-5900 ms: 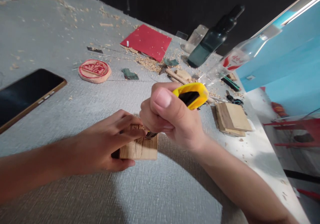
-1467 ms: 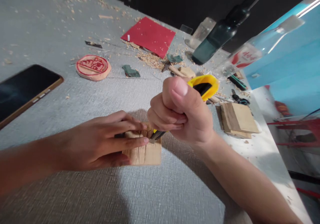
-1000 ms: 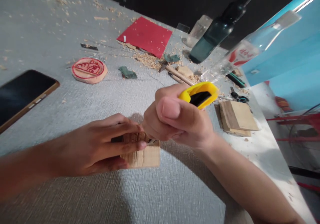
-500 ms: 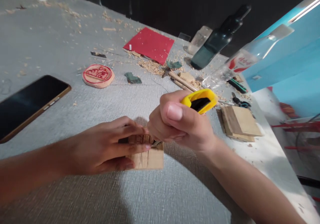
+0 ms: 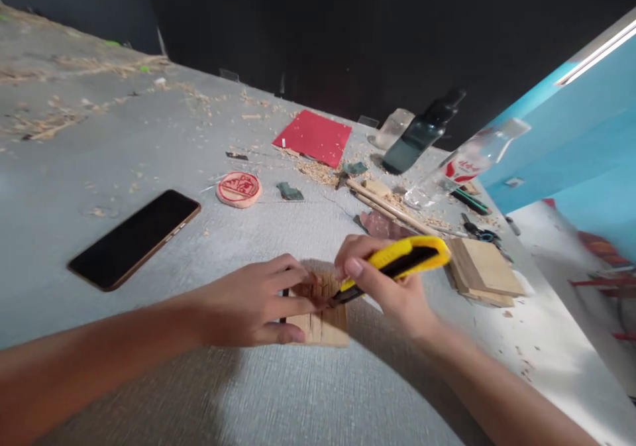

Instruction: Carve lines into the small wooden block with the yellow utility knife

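Note:
A small square wooden block (image 5: 325, 323) lies on the grey table (image 5: 149, 141), its top scored with several cut lines. My left hand (image 5: 248, 300) lies over the block's left part, fingers and thumb pressed on it. My right hand (image 5: 392, 287) is closed round a yellow and black utility knife (image 5: 402, 262). The knife lies low and nearly level, with its tip on the block's top close to my left fingertips.
A black phone (image 5: 134, 237) lies to the left. Farther back are a round red-carved wooden disc (image 5: 239, 188), a red sheet (image 5: 313, 137), wood shavings, sticks, a dark bottle (image 5: 420, 134) and a clear bottle (image 5: 460, 167). Stacked wood squares (image 5: 484, 272) sit right, near the table edge.
The view has pulled back and tilted up, so more of the table shows. My right hand has lowered the knife from steep to nearly flat. My left hand stays on the block.

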Motion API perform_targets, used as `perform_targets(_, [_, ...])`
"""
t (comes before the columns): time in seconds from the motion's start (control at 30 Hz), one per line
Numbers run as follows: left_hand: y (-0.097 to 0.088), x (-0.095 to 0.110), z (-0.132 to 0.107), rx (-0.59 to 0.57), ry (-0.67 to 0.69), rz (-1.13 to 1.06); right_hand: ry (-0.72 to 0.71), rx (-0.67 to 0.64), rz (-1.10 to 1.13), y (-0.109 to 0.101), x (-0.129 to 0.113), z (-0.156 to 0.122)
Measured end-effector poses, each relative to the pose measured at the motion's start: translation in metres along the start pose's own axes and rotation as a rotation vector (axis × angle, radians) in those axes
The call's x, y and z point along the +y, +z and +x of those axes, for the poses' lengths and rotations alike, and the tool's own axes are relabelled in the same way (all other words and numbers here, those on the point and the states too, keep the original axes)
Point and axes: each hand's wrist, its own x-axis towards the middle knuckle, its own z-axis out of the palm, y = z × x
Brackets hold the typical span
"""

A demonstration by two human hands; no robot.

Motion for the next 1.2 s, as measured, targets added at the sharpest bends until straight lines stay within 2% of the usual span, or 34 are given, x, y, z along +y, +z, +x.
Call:
perform_targets(0.17, [-0.001, -0.001, 0.002, -0.002, 0.015, 0.017, -0.135, 0.128, -0.262, -0.002, 0.011, -0.038])
perform_targets(0.3, [-0.001, 0.000, 0.002, -0.007, -0.002, 0.014, -0.018, 0.240, -0.259, -0.006, 0.029, -0.056])
perform_targets(0.43, [-0.001, 0.000, 0.001, -0.011, -0.010, -0.008, 0.098, 0.322, -0.093, -0.008, 0.042, -0.062])
perform_targets(0.6, [-0.001, 0.001, 0.001, -0.030, -0.023, -0.028, 0.144, 0.247, -0.032, -0.011, 0.043, -0.064])
perform_targets(0.83, [-0.003, 0.005, 0.000, -0.046, -0.076, -0.052, 0.029, 0.103, -0.161, -0.015, 0.031, -0.064])
perform_targets(1.07, [-0.007, 0.007, -0.001, -0.087, -0.087, -0.022, 0.012, 0.116, -0.061, -0.013, 0.031, -0.060])
perform_targets(1.2, [-0.007, 0.010, -0.001, -0.126, -0.109, -0.002, 0.017, 0.130, -0.109, -0.014, 0.030, -0.063])
